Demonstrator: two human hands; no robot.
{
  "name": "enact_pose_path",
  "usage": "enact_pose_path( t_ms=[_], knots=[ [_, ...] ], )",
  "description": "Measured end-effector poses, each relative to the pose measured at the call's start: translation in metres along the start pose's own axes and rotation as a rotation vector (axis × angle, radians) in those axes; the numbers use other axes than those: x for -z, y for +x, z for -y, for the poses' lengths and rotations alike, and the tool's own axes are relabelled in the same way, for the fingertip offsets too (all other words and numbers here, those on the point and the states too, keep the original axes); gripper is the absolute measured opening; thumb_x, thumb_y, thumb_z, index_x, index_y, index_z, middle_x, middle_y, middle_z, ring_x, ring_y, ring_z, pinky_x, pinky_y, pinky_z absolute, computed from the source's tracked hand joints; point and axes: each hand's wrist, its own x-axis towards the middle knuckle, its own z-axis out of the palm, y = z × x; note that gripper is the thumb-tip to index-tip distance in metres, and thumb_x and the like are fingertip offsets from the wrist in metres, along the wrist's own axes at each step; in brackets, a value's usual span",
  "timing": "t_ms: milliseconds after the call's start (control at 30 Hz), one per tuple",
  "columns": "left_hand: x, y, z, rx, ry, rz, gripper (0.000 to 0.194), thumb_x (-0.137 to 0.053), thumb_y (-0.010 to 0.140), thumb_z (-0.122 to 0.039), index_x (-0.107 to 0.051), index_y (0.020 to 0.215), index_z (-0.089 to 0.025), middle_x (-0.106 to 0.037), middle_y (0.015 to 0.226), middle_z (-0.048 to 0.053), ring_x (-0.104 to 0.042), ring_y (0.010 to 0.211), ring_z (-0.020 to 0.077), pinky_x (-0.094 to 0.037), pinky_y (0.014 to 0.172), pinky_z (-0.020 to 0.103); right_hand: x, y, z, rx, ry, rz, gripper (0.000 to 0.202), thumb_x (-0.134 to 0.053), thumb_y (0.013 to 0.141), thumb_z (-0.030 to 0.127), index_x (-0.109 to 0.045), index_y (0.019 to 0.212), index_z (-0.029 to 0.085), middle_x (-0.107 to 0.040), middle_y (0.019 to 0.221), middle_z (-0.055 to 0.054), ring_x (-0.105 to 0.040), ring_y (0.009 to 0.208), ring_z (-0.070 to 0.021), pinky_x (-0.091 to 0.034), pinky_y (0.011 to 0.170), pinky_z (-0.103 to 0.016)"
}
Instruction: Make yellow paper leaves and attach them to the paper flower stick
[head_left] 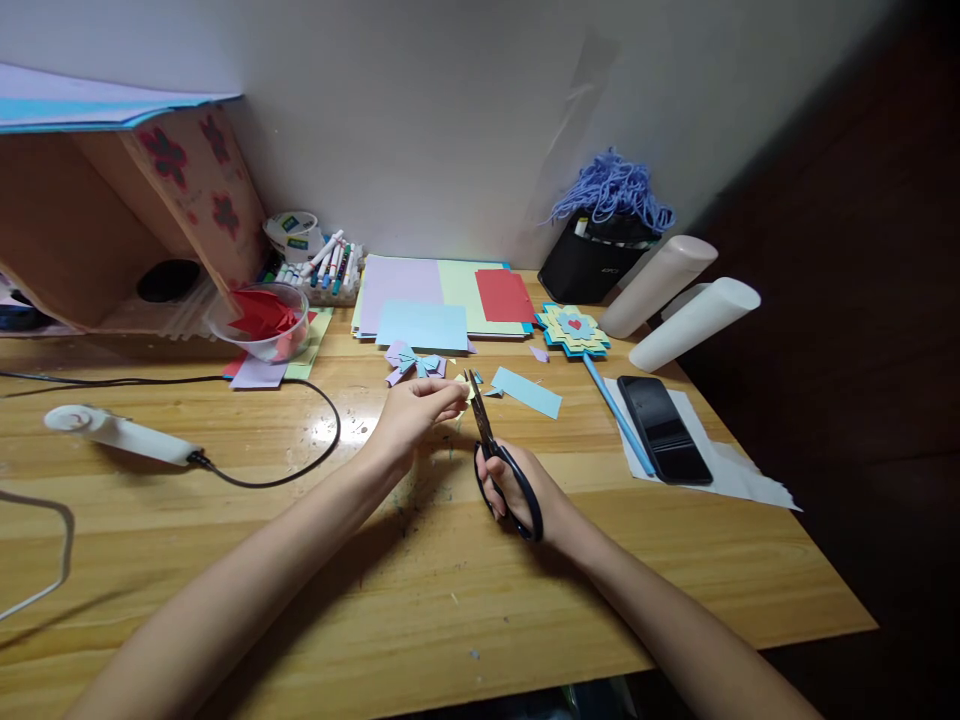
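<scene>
The left fingers (453, 398) pinch a small yellow paper (470, 391). The right fingers (495, 480) hold black scissors (484, 425), blades beside the left fingertips.

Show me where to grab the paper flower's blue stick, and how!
Pinch the blue stick just below the flower head, coming straight down from above and squeezing its two long sides. It's thin and lies flat-ish there, away from the phone beside its lower end. I'd leave the head alone: its layered paper looks easy to bend.
</scene>
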Motion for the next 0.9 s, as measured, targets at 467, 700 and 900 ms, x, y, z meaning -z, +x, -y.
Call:
enact_pose_path(
  t_ms=[467, 700, 900],
  knots=[
    [0.008, 0.013, 0.004, 0.047, -0.041, 0.127, 0.015, -0.071, 0.061, -0.022, -0.065, 0.066, -0.010, -0.054, 0.054, -0.002, -0.051, 0.054, 0.0043, -0.044, 0.067, 0.018, 0.010, 0.001, 0.009, -0.077, -0.180, -0.121, 0.048, -0.038, 0.077, 0.068, -0.041, 0.073, 0.021, -0.044, 0.045, 0.006, -0.044, 0.038, -0.0100, -0.033, 0.043, -0.021],
    [0.007, 0.011, 0.005, 0.026, -0.016, 0.170, 0.023, -0.074, 0.060, -0.028, -0.067, 0.074, -0.010, -0.061, 0.065, 0.002, -0.055, 0.062, 0.0069, -0.045, 0.073, 0.021, 0.052, 0.012, 0.020, -0.272, -0.840, -0.412, 0.046, -0.035, 0.079, 0.066, -0.048, 0.077, 0.021, -0.061, 0.064, -0.005, -0.057, 0.059, -0.0206, -0.033, 0.051, -0.026],
    [0.004, 0.004, 0.001, -0.086, 0.079, 0.204, 0.013, -0.070, 0.063, -0.026, -0.064, 0.066, -0.015, -0.063, 0.072, 0.002, -0.057, 0.068, 0.0093, -0.045, 0.073, 0.023, 0.072, 0.017, 0.008, -0.371, -1.113, -0.542, 0.033, -0.050, 0.077, 0.051, -0.057, 0.080, 0.019, -0.066, 0.073, -0.009, -0.062, 0.070, -0.0250, -0.031, 0.053, -0.028]
  ],
)
